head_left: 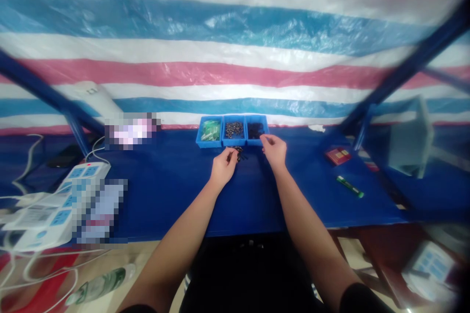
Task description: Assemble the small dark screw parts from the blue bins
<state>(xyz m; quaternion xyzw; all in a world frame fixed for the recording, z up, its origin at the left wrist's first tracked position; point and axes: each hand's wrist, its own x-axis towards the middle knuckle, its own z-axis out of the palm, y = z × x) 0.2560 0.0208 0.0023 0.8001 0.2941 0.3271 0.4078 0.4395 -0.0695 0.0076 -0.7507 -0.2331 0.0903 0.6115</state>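
Three blue bins stand side by side at the back of the blue table. Green-and-white packets (pixel 210 130) fill the left bin (pixel 210 145). Small brass-and-dark parts (pixel 234 130) lie in the middle bin (pixel 234 142), and black pieces (pixel 255 130) in the right bin (pixel 253 143). My left hand (pixel 223 165) is closed in a pinch beside a small pile of dark parts (pixel 240 155) before the middle bin. My right hand (pixel 275 150) pinches at the right bin's front right corner. Whatever either hand's fingertips hold is too small to make out.
At left are a white power strip (pixel 82 178) with cables and a white cylinder (pixel 99 100). A red box (pixel 338 156) and a green tube (pixel 350 186) lie at right. Blue frame bars (pixel 396 78) slant on both sides; a striped sheet (pixel 235 73) hangs behind.
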